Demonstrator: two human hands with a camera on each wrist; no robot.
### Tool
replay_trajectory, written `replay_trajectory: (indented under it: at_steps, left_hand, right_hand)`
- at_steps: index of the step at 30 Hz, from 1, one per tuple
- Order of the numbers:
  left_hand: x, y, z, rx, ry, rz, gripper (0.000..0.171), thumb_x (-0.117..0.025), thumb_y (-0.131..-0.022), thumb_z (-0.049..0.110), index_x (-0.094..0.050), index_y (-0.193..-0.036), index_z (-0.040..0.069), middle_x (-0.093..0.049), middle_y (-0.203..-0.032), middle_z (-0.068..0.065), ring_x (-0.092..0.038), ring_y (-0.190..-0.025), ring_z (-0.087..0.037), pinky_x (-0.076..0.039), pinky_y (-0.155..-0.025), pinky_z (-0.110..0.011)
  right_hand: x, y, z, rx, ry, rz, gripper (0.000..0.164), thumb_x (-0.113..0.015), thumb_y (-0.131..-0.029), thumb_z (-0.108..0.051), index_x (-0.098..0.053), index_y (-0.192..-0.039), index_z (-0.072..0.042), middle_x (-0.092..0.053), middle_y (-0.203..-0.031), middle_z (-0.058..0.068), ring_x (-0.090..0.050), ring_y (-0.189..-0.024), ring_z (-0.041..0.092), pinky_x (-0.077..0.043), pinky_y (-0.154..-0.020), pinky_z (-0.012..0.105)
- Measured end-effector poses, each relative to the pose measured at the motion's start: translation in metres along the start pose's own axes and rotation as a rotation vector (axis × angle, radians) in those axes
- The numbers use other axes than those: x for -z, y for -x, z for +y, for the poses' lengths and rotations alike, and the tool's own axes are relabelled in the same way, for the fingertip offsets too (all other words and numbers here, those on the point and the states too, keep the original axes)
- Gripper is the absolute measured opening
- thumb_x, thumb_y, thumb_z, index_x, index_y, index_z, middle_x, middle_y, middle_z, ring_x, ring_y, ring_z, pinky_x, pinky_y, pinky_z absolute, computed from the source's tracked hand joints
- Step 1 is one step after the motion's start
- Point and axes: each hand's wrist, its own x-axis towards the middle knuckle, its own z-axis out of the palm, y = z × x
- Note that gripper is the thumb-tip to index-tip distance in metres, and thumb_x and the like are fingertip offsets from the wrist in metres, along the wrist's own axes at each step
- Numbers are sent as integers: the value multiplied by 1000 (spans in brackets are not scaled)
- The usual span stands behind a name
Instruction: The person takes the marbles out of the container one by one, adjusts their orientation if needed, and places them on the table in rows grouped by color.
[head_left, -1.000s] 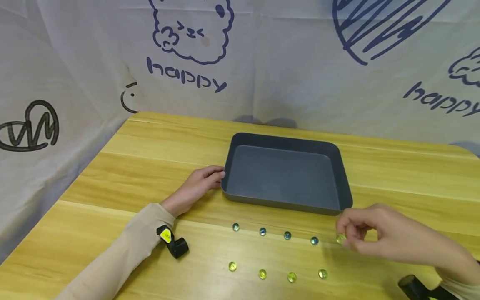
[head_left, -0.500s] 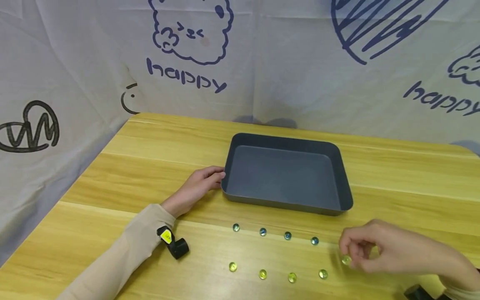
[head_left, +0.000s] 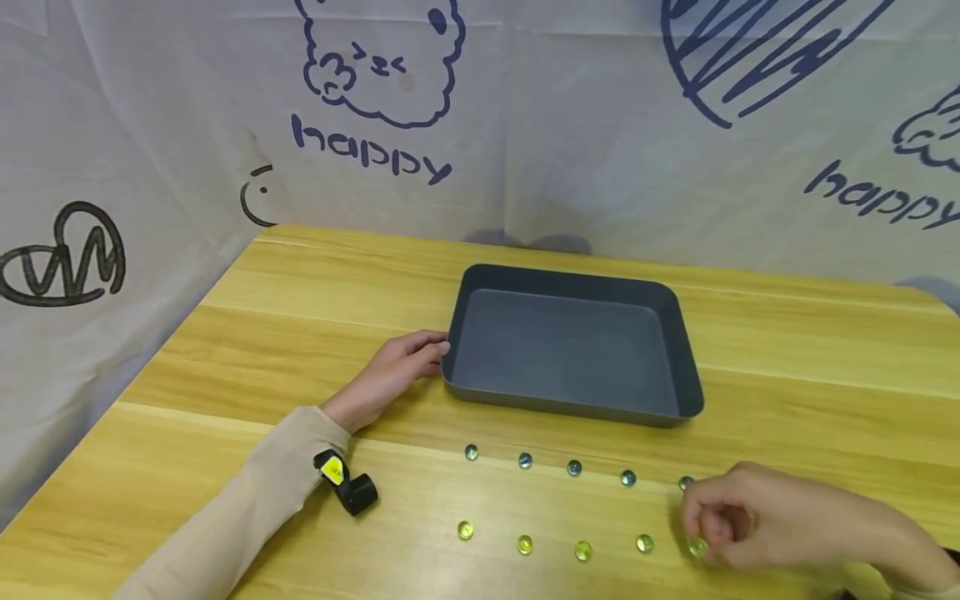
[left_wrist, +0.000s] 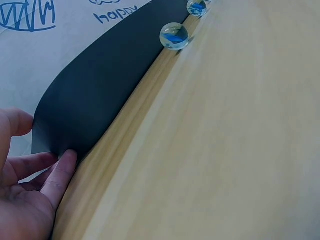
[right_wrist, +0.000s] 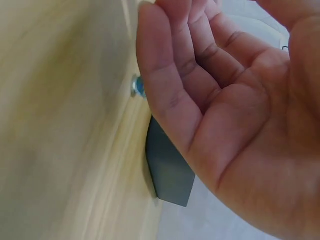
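Observation:
My left hand (head_left: 390, 371) rests at the left wall of a dark grey rectangular baking tray (head_left: 570, 404). In the left wrist view its fingertips (left_wrist: 67, 159) touch the tray's outer side, fingers fairly straight. My right hand (head_left: 772, 517) pinches a yellow-green glass marble (head_left: 698, 547) low over the table's right side. The right wrist view hides that marble behind the fingers. Just beyond the right fingers, a blue marble (head_left: 686, 482) is partly covered. It ends a row of blue-centred marbles (head_left: 574, 468) in front of the tray. Nearer lies a row of yellow-green marbles (head_left: 583, 551).
The wooden table (head_left: 247, 333) carries the tray and both marble rows. Behind it hangs a white cloth (head_left: 570, 167) with drawings and writing. A small black camera (head_left: 352, 492) is strapped to the left wrist.
My right hand has moved toward the near edge with the yellow-green marble pinched, uncovering the blue marble at the far row's right end. My left hand stays at the tray.

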Motion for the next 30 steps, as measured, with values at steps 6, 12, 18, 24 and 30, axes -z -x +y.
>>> replay_trajectory:
  at_steps: [6, 12, 18, 24, 30]
  left_hand:
    - [0, 1, 1, 6, 6, 5, 49, -48, -102, 29, -45, -141, -1, -52, -136, -18, -58, -114, -29, -37, -107, -44]
    - [0, 1, 2, 3, 8, 1, 49, -48, -102, 28, -45, -141, -1, -52, -136, -18, -58, -115, -29, -36, -107, -44]
    - [0, 1, 2, 0, 12, -2, 48, -48, -102, 27, -45, -141, -2, -51, -136, -19, -57, -115, -30, -36, -107, -44]
    - [0, 1, 3, 0, 17, -4, 48, -48, -102, 27, -46, -141, -2, -51, -137, -18, -57, -115, -29, -38, -106, -42]
    - [-1, -1, 3, 4, 24, 1, 47, -48, -102, 27, -47, -140, -1, -52, -136, -17, -57, -115, -29, -40, -105, -40]
  right_hand:
    - [-4, 3, 2, 4, 18, 14, 37, -65, -78, 13, -62, -94, -19, -55, -72, -13, -46, -68, -10, -47, -51, 16]
    - [-8, 3, 4, -11, -75, -26, 33, -66, -82, 11, -62, -96, -19, -46, -66, -5, -39, -65, -10, -43, -54, 14]
    - [-10, 3, 6, -35, -150, -63, 27, -65, -85, 7, -62, -97, -18, -42, -64, -1, -35, -63, -10, -41, -53, 14]
    - [-10, 3, 8, -25, -130, -59, 29, -64, -86, 7, -61, -98, -18, -42, -64, -2, -34, -63, -10, -40, -52, 15]
    - [-10, 3, 9, -24, -83, -50, 28, -65, -86, 7, -60, -96, -18, -40, -64, -3, -32, -62, -10, -39, -51, 15]
